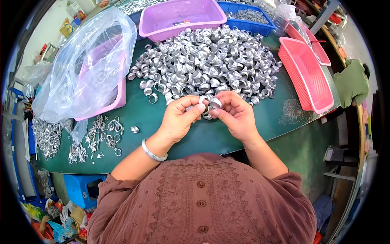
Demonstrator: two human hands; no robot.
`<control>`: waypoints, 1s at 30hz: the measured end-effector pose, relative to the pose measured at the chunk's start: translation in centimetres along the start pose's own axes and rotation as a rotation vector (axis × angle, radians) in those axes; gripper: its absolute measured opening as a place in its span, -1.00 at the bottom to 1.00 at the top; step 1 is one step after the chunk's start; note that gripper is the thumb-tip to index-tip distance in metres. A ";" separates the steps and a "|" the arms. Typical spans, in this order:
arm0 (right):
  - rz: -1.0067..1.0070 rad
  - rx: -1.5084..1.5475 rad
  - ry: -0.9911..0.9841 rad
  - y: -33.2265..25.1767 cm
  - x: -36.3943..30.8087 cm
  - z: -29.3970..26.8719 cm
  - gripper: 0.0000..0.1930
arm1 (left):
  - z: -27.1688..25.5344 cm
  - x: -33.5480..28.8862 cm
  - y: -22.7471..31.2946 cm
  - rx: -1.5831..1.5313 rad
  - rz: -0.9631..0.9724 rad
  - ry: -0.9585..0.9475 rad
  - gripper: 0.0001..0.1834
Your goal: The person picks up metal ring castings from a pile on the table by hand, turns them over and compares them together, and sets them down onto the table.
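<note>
My left hand (178, 118) and my right hand (237, 116) meet at the near edge of a big heap of silver-coloured metal rings (207, 61) on the green table. Between my left thumb and fingers I pinch a ring (203, 99). A wide silver ring (215, 103) is gripped by my right thumb and fingers, close beside the first one. Just below the fingertips more rings show, partly hidden by my hands. A pale bangle (153, 151) circles my left wrist.
A purple basket (183, 30) and a blue tray (248, 24) stand behind the heap. Clear plastic (81, 69) drapes another purple basket at left. Small metal pieces (109, 134) lie nearer me. A pink basket (306, 77) sits right; a person in green (351, 83) is beyond.
</note>
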State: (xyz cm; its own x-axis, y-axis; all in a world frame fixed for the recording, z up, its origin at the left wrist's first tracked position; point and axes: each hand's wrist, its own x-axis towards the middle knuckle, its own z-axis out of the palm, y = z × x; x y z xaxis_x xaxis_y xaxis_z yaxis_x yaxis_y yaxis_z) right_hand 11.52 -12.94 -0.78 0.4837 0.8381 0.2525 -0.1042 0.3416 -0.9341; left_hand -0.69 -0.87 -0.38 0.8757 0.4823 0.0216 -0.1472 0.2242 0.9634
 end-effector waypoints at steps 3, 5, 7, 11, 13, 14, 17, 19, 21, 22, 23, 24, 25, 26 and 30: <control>-0.003 0.000 0.006 0.0 -0.1 0.1 -0.87 | -0.1 -0.1 0.2 -0.032 -0.040 -0.014 -0.83; 0.021 0.017 0.003 -0.1 -0.1 0.1 -0.85 | -0.2 -0.1 0.2 -0.035 -0.035 -0.027 -0.82; 0.044 0.033 -0.004 -0.2 -0.1 0.1 -0.84 | -0.3 -0.1 0.2 -0.044 -0.027 -0.037 -0.81; 0.171 0.182 0.008 -0.8 -0.1 0.0 -0.84 | -0.8 -0.1 0.1 -0.110 -0.076 -0.061 -0.81; 0.298 0.308 0.058 -0.9 0.0 0.0 -0.82 | -0.8 -0.1 0.0 -0.168 -0.112 -0.056 -0.82; 0.300 0.309 0.055 -0.7 -0.1 -0.1 -0.82 | -0.9 -0.1 0.0 -0.226 -0.149 -0.055 -0.82; 0.350 0.472 0.060 0.0 0.0 -0.8 -0.84 | -1.1 0.0 -0.3 -0.271 -0.169 -0.043 -0.83; 0.383 0.547 0.069 0.1 0.1 -1.0 -0.84 | -1.3 0.1 -0.3 -0.295 -0.182 -0.046 -0.84; 0.389 0.541 0.062 0.0 0.2 -0.9 -0.84 | -1.4 0.1 -0.3 -0.319 -0.195 -0.050 -0.85; 0.393 0.536 0.054 0.0 0.2 -0.9 -0.84 | -1.5 0.1 -0.4 -0.354 -0.203 -0.059 -0.85; 0.394 0.536 0.054 0.0 0.2 -0.9 -0.84 | -1.6 0.1 -0.4 -0.389 -0.211 -0.067 -0.86; 0.399 0.531 0.062 0.1 0.1 -0.9 -0.83 | -1.6 0.1 -0.5 -0.389 -0.212 -0.066 -0.86; 0.404 0.527 0.069 0.1 0.1 -1.0 -0.83 | -1.7 0.2 -0.5 -0.409 -0.213 -0.074 -0.86; 0.404 0.527 0.069 0.1 0.2 -1.0 -0.83 | -1.7 0.2 -0.6 -0.430 -0.214 -0.081 -0.86; 0.404 0.517 0.057 0.1 0.2 -0.9 -0.83 | -1.8 0.3 -0.6 -0.463 -0.222 -0.100 -0.85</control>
State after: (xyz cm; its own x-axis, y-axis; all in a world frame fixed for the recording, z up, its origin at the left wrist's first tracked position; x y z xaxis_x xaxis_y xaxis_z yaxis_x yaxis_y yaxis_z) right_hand 12.38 -13.12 -1.07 0.3626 0.9243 -0.1191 -0.6844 0.1774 -0.7072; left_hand -1.22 0.68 -1.46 0.9453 0.3025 -0.1223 -0.1213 0.6736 0.7291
